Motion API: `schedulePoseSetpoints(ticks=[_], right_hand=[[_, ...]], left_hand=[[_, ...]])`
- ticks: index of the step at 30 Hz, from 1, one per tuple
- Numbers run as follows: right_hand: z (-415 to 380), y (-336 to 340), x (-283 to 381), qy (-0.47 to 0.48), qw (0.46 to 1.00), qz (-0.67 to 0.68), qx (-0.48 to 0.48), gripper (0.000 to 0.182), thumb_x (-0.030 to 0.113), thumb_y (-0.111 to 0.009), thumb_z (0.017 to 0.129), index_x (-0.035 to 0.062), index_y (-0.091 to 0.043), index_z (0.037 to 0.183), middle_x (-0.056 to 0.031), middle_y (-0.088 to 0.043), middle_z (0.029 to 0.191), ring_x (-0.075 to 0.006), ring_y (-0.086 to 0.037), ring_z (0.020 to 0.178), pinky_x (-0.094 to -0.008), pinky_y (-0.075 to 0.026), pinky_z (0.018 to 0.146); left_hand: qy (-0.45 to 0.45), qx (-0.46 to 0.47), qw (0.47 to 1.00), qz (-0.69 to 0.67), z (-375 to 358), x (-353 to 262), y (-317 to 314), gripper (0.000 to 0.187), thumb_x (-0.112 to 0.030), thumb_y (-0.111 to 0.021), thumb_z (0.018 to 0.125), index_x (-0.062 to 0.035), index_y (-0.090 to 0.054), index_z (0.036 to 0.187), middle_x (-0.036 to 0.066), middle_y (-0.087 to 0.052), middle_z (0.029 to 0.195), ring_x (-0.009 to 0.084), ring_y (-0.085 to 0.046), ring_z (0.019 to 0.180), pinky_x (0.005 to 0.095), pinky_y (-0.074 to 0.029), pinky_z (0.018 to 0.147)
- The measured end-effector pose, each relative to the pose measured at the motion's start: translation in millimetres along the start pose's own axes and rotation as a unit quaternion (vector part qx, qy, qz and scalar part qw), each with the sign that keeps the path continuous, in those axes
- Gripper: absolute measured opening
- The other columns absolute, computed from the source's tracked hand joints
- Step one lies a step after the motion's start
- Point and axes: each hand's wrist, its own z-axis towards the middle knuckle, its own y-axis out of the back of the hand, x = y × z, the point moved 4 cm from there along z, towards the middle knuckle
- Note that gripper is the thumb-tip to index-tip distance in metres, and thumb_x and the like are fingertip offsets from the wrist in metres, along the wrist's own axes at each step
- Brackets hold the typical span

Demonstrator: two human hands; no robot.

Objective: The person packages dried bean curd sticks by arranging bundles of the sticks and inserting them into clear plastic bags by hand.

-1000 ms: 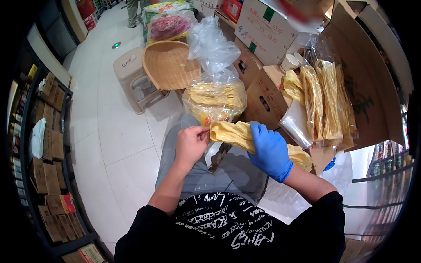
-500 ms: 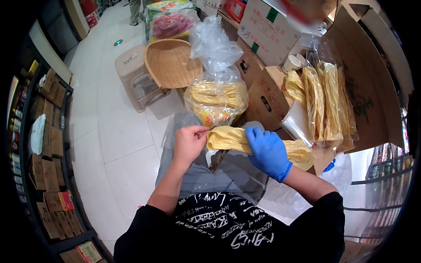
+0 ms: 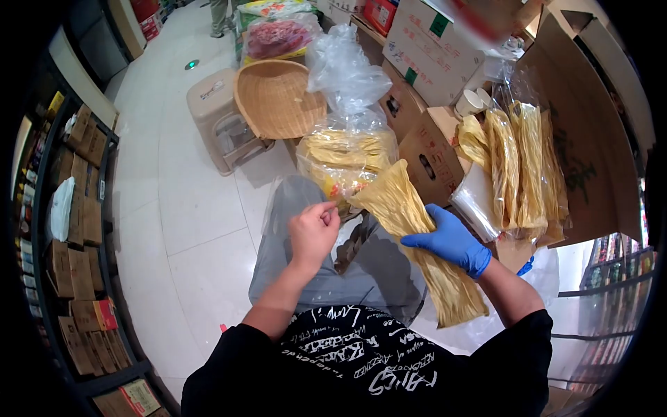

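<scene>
A long yellow bundle of dried, wrinkled sheets [image 3: 403, 208] slants across my lap, its upper end pointing to the plastic bag. My right hand [image 3: 448, 240], in a blue glove, grips it around the middle. Bare and with curled fingers, my left hand [image 3: 315, 229] is beside the bundle's upper left corner; whether a scrap is between its fingertips is too small to tell. Beyond my hands stands a clear bag of similar yellow bundles [image 3: 351, 153]. More wrapped yellow bundles [image 3: 528, 167] lean in an open carton [image 3: 590, 139] at the right.
A wicker basket [image 3: 278, 101] leans on a beige stool [image 3: 212, 104]. Shelves with cartons [image 3: 87, 201] run along the left. Stacked cardboard boxes [image 3: 431, 48], paper cups [image 3: 470, 102] and a plastic roll [image 3: 476, 201] are at the right. A person's legs [image 3: 219, 17] show at the top.
The bundle has swung from nearly level to a steep slant, its right end now low. My right hand has moved slightly right and down; my left hand has shifted a little right and down.
</scene>
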Motion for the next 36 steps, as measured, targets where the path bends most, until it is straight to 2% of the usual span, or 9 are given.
schedulePoseSetpoints(ticks=[6, 9, 12, 14, 16, 20, 23, 32, 36], right_hand=[[4.1, -17.6, 12.1, -0.068, 0.995, 0.041, 0.062, 0.071, 0.043, -0.077, 0.067, -0.0088, -0.057, 0.112, -0.0217, -0.065, 0.101, -0.0263, -0.065, 0.091, -0.0341, -0.049, 0.081], [6.2, -20.1, 26.1, -0.084, 0.993, -0.014, 0.084, 0.073, 0.037, -0.078, 0.07, -0.0073, -0.051, 0.122, -0.0177, -0.065, 0.104, -0.0208, -0.063, 0.092, -0.0316, -0.049, 0.082], [12.5, -29.3, 24.3, -0.074, 0.989, 0.032, 0.121, 0.075, 0.038, -0.077, 0.07, -0.008, -0.051, 0.123, -0.0201, -0.064, 0.106, -0.0234, -0.064, 0.094, -0.0326, -0.048, 0.084], [29.2, -47.8, 3.6, -0.034, 0.992, 0.031, 0.121, 0.075, 0.05, -0.074, 0.067, -0.0072, -0.058, 0.113, -0.0217, -0.066, 0.102, -0.0292, -0.065, 0.093, -0.0342, -0.048, 0.083], [32.2, -53.6, -1.6, -0.022, 0.992, 0.022, 0.122, 0.076, 0.051, -0.074, 0.067, -0.007, -0.057, 0.113, -0.0223, -0.065, 0.102, -0.0299, -0.064, 0.094, -0.0348, -0.048, 0.084], [32.9, -61.2, -3.8, 0.029, 0.986, -0.054, 0.153, 0.078, 0.053, -0.074, 0.066, -0.007, -0.056, 0.113, -0.0246, -0.064, 0.103, -0.0327, -0.063, 0.096, -0.0365, -0.047, 0.085], [31.1, -67.5, -2.1, 0.012, 0.985, -0.038, 0.168, 0.079, 0.054, -0.074, 0.066, -0.0073, -0.055, 0.112, -0.0262, -0.063, 0.103, -0.0342, -0.063, 0.097, -0.037, -0.047, 0.086], [23.0, -62.2, 2.4, 0.0, 0.995, -0.016, 0.103, 0.081, 0.049, -0.075, 0.067, -0.0084, -0.05, 0.118, -0.027, -0.062, 0.105, -0.036, -0.062, 0.099, -0.038, -0.048, 0.086], [25.0, -71.9, 0.0, 0.041, 0.993, -0.065, 0.084, 0.075, 0.046, -0.076, 0.067, -0.0074, -0.05, 0.113, -0.0284, -0.062, 0.101, -0.0402, -0.062, 0.095, -0.0411, -0.049, 0.083]], left_hand=[[-0.034, -0.049, 0.998, -0.018, -10.3, -12.8, -10.4, 0.013, -0.002, -0.069, 0.077, 0.0016, -0.069, 0.09, 0.009, -0.06, 0.064, 0.012, -0.054, 0.051, 0.0257, -0.045, 0.05], [-0.043, -0.073, 0.996, -0.038, -12.1, -15.4, -9.4, 0.012, -0.002, -0.069, 0.078, 0.0015, -0.068, 0.089, 0.011, -0.06, 0.065, 0.0158, -0.055, 0.051, 0.0275, -0.045, 0.05], [-0.07, -0.093, 0.992, -0.045, -16.3, -15.5, -11.0, 0.011, -0.002, -0.069, 0.079, 0.0026, -0.068, 0.089, 0.01, -0.06, 0.066, 0.0136, -0.054, 0.051, 0.0263, -0.044, 0.049], [-0.09, -0.099, 0.99, -0.051, -17.9, -14.4, -12.1, 0.01, -0.002, -0.069, 0.08, 0.0031, -0.068, 0.088, 0.009, -0.06, 0.066, 0.0125, -0.054, 0.052, 0.0258, -0.044, 0.049], [-0.041, -0.111, 0.989, -0.086, -16.6, -8.1, -12.2, 0.008, -0.002, -0.069, 0.082, 0.0036, -0.068, 0.087, 0.004, -0.06, 0.066, 0.0055, -0.051, 0.056, 0.0209, -0.043, 0.052], [-0.016, -0.139, 0.984, -0.108, -10.8, -0.3, -7.7, 0.008, -0.002, -0.068, 0.083, 0.0041, -0.067, 0.088, 0.002, -0.061, 0.068, 0.0044, -0.05, 0.058, 0.0203, -0.042, 0.053], [-0.033, -0.127, 0.986, -0.104, -11.5, 0.7, -9.3, 0.007, -0.002, -0.067, 0.084, 0.0043, -0.066, 0.087, 0.001, -0.06, 0.068, 0.0032, -0.048, 0.058, 0.0194, -0.041, 0.053], [0.105, -0.028, 0.988, -0.113, -13.0, 6.4, 1.1, 0.024, -0.001, -0.065, 0.08, 0.007, -0.063, 0.102, 0.004, -0.058, 0.06, 0.0079, -0.052, 0.05, 0.0242, -0.044, 0.052], [0.126, 0.053, 0.989, -0.048, -16.3, 21.5, -2.7, 0.035, -0.008, -0.06, 0.083, 0.0106, -0.059, 0.112, 0.013, -0.061, 0.063, 0.0194, -0.059, 0.051, 0.0317, -0.047, 0.054]])
